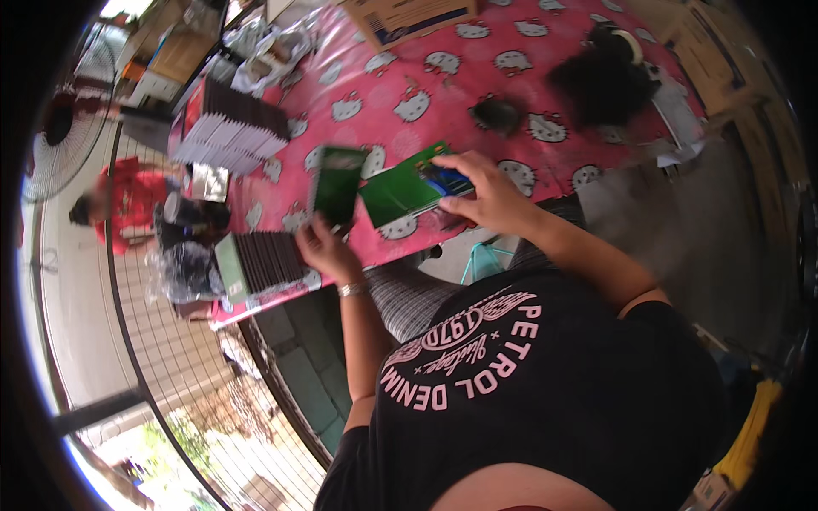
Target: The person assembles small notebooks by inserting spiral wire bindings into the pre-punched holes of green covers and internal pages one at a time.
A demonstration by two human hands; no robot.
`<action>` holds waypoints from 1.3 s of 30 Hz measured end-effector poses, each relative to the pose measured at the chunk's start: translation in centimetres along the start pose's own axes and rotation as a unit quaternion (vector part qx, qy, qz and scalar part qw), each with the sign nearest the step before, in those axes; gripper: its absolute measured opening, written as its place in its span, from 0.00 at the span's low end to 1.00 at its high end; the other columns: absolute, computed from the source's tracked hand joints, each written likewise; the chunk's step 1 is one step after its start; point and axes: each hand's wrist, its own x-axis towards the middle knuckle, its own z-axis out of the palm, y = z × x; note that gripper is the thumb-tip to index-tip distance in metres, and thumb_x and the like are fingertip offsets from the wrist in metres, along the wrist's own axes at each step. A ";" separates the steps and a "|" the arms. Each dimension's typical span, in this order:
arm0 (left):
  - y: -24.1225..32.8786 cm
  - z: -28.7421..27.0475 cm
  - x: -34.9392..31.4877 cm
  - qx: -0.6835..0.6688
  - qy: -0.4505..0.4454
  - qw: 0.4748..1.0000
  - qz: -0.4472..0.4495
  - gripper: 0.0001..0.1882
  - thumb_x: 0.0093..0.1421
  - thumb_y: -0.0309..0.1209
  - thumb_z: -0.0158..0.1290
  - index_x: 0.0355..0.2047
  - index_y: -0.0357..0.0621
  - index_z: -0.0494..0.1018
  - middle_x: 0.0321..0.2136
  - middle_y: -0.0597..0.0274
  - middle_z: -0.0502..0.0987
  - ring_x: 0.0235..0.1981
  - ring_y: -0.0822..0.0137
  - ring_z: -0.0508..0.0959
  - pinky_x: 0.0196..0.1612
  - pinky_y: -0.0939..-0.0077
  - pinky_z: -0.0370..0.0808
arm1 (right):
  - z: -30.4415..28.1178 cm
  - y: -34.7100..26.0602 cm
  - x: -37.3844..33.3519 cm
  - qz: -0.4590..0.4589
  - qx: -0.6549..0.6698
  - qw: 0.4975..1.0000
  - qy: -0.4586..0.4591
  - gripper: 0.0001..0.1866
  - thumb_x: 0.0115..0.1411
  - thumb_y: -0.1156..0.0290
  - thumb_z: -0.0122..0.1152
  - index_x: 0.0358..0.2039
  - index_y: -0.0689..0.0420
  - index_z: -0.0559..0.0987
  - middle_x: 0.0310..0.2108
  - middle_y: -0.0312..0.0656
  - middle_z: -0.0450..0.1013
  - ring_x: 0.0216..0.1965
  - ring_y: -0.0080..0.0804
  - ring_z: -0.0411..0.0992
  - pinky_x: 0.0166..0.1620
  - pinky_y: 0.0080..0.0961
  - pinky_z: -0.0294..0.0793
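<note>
My left hand (328, 249) pinches the lower edge of a dark green notebook (337, 183) that stands tilted over the table. This notebook is slightly blurred, and its left edge looks spiral-bound. My right hand (494, 194) grips the right end of a bright green notebook (399, 194), fingers over its top and thumb at the near edge. Blue and yellow print shows by those fingers. The two notebooks lie side by side, close together. Left of my left hand stands a row of dark notebooks (266, 262) with a pale green cover at its end.
A pink patterned cloth (413, 104) covers the table. A taller notebook stack (226, 128) is at the far left, with plastic-wrapped items (189, 266) nearby. Black fluffy material (603, 81) and a small dark object (498, 115) lie right. A cardboard box (409, 19) stands behind. A person in red (135, 204) is beyond the mesh.
</note>
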 end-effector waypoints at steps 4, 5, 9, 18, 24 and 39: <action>-5.4 -4.8 2.4 0.247 -0.035 0.962 -0.109 0.16 0.61 0.31 0.59 0.43 0.30 0.70 0.32 0.51 0.78 0.30 0.57 0.80 0.31 0.63 0.78 | -2.4 8.9 -1.2 0.031 -0.229 0.970 0.078 0.29 0.53 0.65 0.70 0.55 0.53 0.73 0.48 0.48 0.71 0.52 0.49 0.69 0.55 0.42 0.69; -8.5 -7.8 1.4 0.425 -0.039 0.899 -0.098 0.18 0.59 0.30 0.59 0.45 0.31 0.72 0.36 0.46 0.78 0.38 0.48 0.79 0.40 0.55 0.77 | -2.1 9.7 -1.7 0.058 -0.259 0.963 0.042 0.27 0.53 0.64 0.70 0.53 0.53 0.75 0.47 0.48 0.72 0.52 0.50 0.69 0.54 0.42 0.69; -3.0 -2.8 0.8 0.386 -0.069 0.915 0.091 0.20 0.55 0.29 0.61 0.48 0.40 0.74 0.45 0.49 0.76 0.50 0.51 0.73 0.54 0.54 0.69 | -7.1 12.7 0.3 0.041 -0.203 0.961 0.186 0.15 0.56 0.62 0.66 0.40 0.56 0.79 0.40 0.47 0.75 0.45 0.48 0.73 0.47 0.41 0.73; 7.5 5.5 -3.8 0.335 -0.437 0.760 0.344 0.20 0.50 0.34 0.65 0.44 0.48 0.76 0.43 0.61 0.78 0.40 0.57 0.78 0.45 0.63 0.77 | -14.8 20.8 4.9 0.172 -0.501 0.841 0.111 0.11 0.58 0.68 0.59 0.41 0.55 0.77 0.38 0.47 0.74 0.43 0.48 0.75 0.44 0.44 0.77; 8.8 6.0 -2.4 0.291 -0.502 0.733 0.355 0.15 0.54 0.29 0.61 0.43 0.48 0.76 0.36 0.63 0.81 0.34 0.59 0.80 0.37 0.65 0.79 | -15.9 18.2 4.3 0.129 -0.421 0.872 0.213 0.13 0.59 0.70 0.56 0.44 0.52 0.79 0.38 0.48 0.74 0.42 0.51 0.75 0.44 0.46 0.76; 12.1 6.8 0.4 0.252 -0.462 0.786 0.324 0.13 0.59 0.25 0.54 0.45 0.47 0.77 0.34 0.55 0.80 0.35 0.52 0.81 0.38 0.59 0.77 | -3.1 1.9 4.5 -0.120 -0.003 0.993 0.002 0.14 0.61 0.77 0.60 0.48 0.55 0.82 0.35 0.41 0.75 0.35 0.34 0.75 0.39 0.27 0.74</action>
